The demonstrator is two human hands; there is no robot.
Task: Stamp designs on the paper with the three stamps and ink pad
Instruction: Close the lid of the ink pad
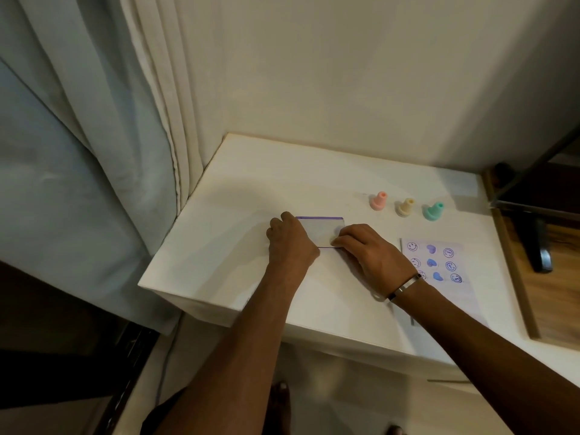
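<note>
White table [238, 189] in a corner, curtain [94, 136] at left. Both hands on the ink pad [321, 229] near the table's middle: left hand [290, 243] curled over its left end, right hand [370, 254] with fingers together pinching its near right corner. Pink stamp [378, 200], yellow stamp [405, 207] and green stamp [433, 211] stand in a row at far right. Paper [439, 262] with three rows of blue prints lies just right of the right hand. Bracelet [403, 287] on right wrist.
</note>
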